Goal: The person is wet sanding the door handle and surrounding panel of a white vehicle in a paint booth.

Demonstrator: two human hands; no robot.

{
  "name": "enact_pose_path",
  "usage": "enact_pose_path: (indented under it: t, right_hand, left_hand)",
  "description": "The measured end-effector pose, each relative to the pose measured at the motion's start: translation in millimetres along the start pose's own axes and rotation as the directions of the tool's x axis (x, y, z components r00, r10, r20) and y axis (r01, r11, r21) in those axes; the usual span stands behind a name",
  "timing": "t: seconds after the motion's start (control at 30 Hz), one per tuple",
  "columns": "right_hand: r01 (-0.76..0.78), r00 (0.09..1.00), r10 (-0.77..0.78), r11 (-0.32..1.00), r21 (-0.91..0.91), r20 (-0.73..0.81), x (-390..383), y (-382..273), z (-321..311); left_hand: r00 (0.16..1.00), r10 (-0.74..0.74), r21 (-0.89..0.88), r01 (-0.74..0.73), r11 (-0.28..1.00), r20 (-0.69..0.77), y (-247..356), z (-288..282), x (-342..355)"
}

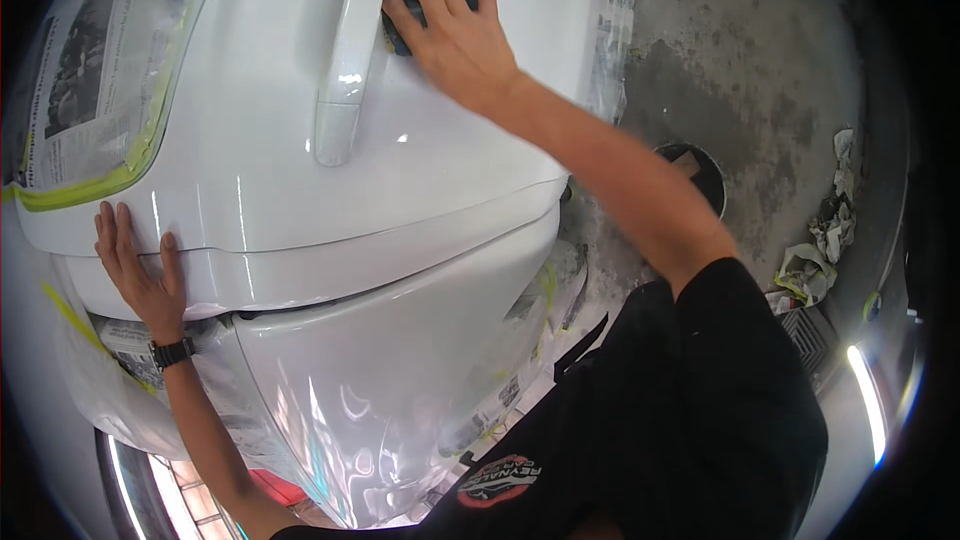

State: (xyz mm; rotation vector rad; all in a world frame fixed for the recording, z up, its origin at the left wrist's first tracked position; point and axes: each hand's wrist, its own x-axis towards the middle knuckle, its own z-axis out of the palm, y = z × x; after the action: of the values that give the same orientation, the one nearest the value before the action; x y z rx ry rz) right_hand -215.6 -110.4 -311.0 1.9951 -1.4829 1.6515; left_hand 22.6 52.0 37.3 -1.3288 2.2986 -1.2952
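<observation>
gleaming, the white door (270, 140) meets a dark block (412, 8).

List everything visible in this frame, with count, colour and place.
car panels: at least two, white, centre
handle: one, white, upper panel
pad: one, black, under right hand
newspaper: uncounted, black-and-white, upper left and panel edges
tape: several strips, yellow-green, left
round container: one, black, floor
crumpled paper: several, pale, right
floor: one, grey, right
light strips: at least two, white, lower corners
watch: one, black, left wrist
shirt: one, black, lower right
left hand: one, bare, on panel
right hand: one, bare, on pad
</observation>
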Motion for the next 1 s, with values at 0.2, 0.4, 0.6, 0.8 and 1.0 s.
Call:
enact_pose_path:
  t: [0.2,0.4,0.6,0.8,1.0]
  right_hand:
    - [0.109,0.993,-0.109,0.994,-0.016,-0.037,7,20,6]
    - [0.01,1.0,-0.011,0.998,0.055,0.014,-2,4,1]
    - [-0.097,0.984,0.078,0.989,0.115,0.157,-12,-25,-5]
    - [-0.02,1.0,0.02,1.0,0.021,0.022,-2,19,10]
    - [-0.168,0.967,0.135,0.976,0.141,0.218,-13,6,-14]
  left_hand:
    - [1.0,0.001,-0.003,-0.001,1.0,0.006,1,3,0]
    - [1.0,0.008,0.029,-0.008,1.0,0.003,2,1,1]
    - [1.0,-0.001,0.02,0.001,1.0,0.0,-3,-4,-2]
    - [1.0,-0.012,0.027,0.012,1.0,0.005,0,8,0]
    - [1.0,-0.014,-0.028,0.014,0.999,0.013,-2,-1,-2]
